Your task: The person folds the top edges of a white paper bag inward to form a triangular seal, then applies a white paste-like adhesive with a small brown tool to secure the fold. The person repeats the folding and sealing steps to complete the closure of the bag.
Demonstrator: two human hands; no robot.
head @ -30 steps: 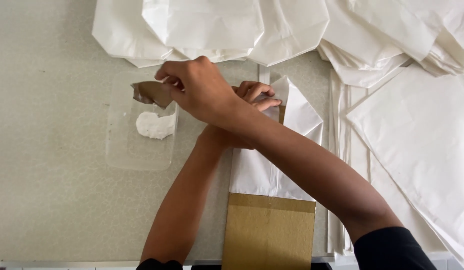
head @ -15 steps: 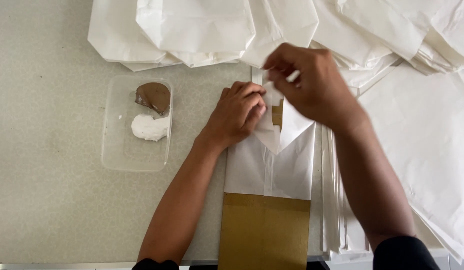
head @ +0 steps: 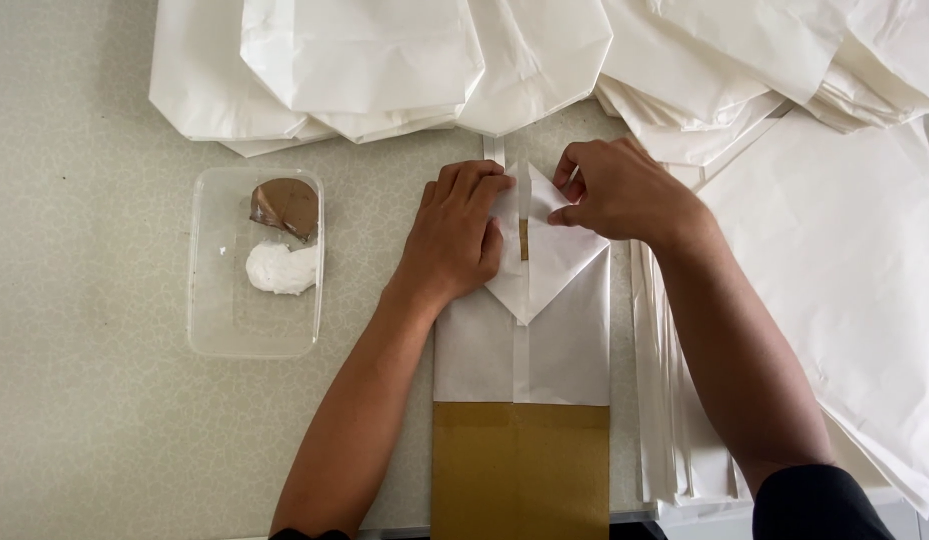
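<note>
Right hand (head: 625,195) is back from the clear plastic tray (head: 210,300) at 9 o'clock — now pinching the right flap of the flat white paper bag (head: 525,330) at centre, so the gluing looks done. Left hand (head: 455,235) is pressing its flap flat, fingers together. Brown cardboard strip (head: 520,470) at 6, white bag stacks (head: 385,60) at 12.

A small hand-craft workshop for making paper bags is suggested. A pale speckled worktable (head: 75,420) is covered with stock: finished white paper bags (head: 365,60) are fanned out just beyond the fingers, and a stack of flat white sheets (head: 845,280) is laid to the right of them. To the left, a clear plastic tray (head: 210,330) with a lump of white paste (head: 278,268) and a brown cardboard scrap (head: 288,205) is kept near.
</note>
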